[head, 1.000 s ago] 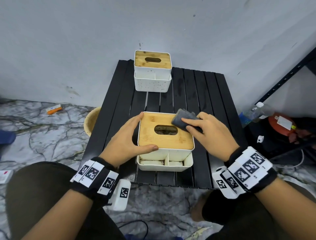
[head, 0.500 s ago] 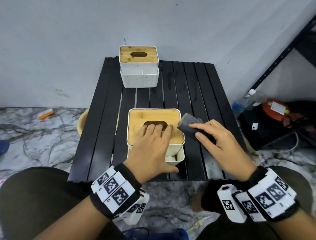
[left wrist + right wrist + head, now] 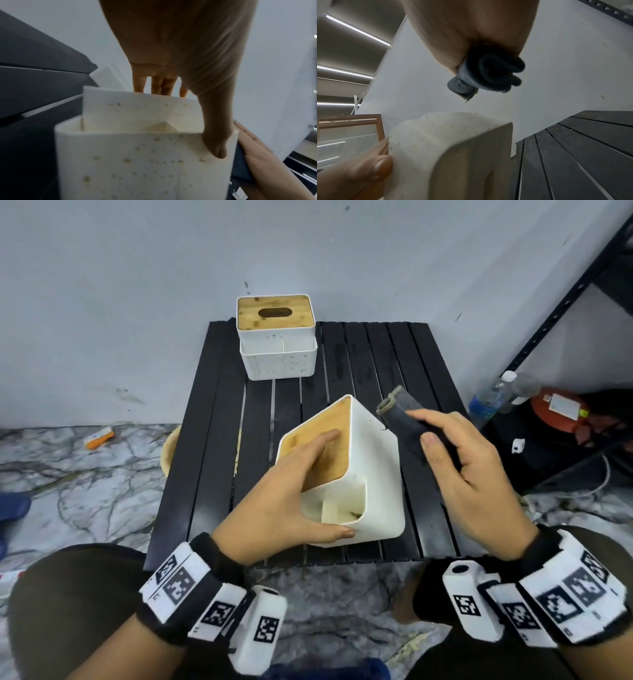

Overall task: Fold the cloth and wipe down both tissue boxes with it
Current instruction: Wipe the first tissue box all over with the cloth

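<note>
The near tissue box (image 3: 375, 470), white with a bamboo lid, is tipped up on its left side on the black slatted table (image 3: 212, 440), its white right side facing up. My left hand (image 3: 294, 494) grips it, fingers flat on the bamboo lid and thumb on the front tray (image 3: 142, 166). My right hand (image 3: 455, 463) holds the folded dark grey cloth (image 3: 407, 422) just above and to the right of the box; the wrist view shows the cloth (image 3: 489, 75) bunched in the fingers over the box (image 3: 447, 148). The second tissue box (image 3: 275, 337) stands upright at the table's far edge.
A grey wall runs behind the table. A round tan basin (image 3: 169, 453) sits on the marble floor left of the table. On the right are a metal shelf post (image 3: 561, 306), a plastic bottle (image 3: 489, 398) and a red container (image 3: 558, 412). My knees are below the table's near edge.
My left hand moved from the box's left edge onto the lid and tipped the box up on its side. My right hand lifted the cloth off the lid to the box's right.
</note>
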